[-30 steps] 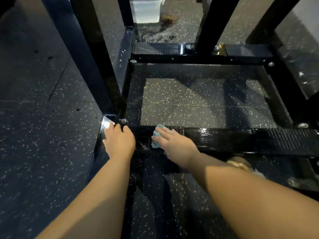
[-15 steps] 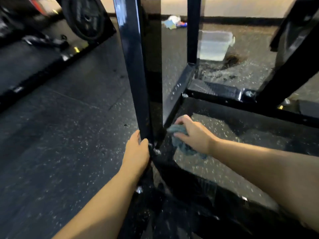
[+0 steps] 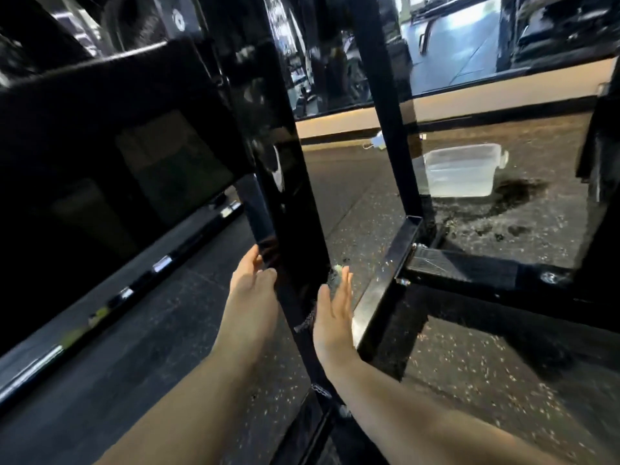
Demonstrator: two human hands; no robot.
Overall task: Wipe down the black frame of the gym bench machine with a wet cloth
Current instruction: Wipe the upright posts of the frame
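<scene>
A glossy black upright post (image 3: 295, 229) of the bench machine frame rises through the middle of the head view. My left hand (image 3: 250, 283) rests against the post's left edge, fingers straight. On the post's right face, my right hand (image 3: 333, 307) lies flat with straight fingers and presses the cloth (image 3: 335, 275) against the metal. Only a small bit of cloth shows past the fingertips and a dark edge by the palm; the hand hides the remainder.
A black padded bench part (image 3: 117, 146) fills the left. A lower frame rail (image 3: 486, 273) with bolts runs right. A clear plastic tub of water (image 3: 464, 172) stands on the speckled floor beside a wet patch (image 3: 503, 203). A barbell (image 3: 134, 283) lies at the left.
My view has tilted up from the floor rail to the upright post. Both hands moved up the post; the right hand went from gripping the bunched cloth to pressing it flat on the post.
</scene>
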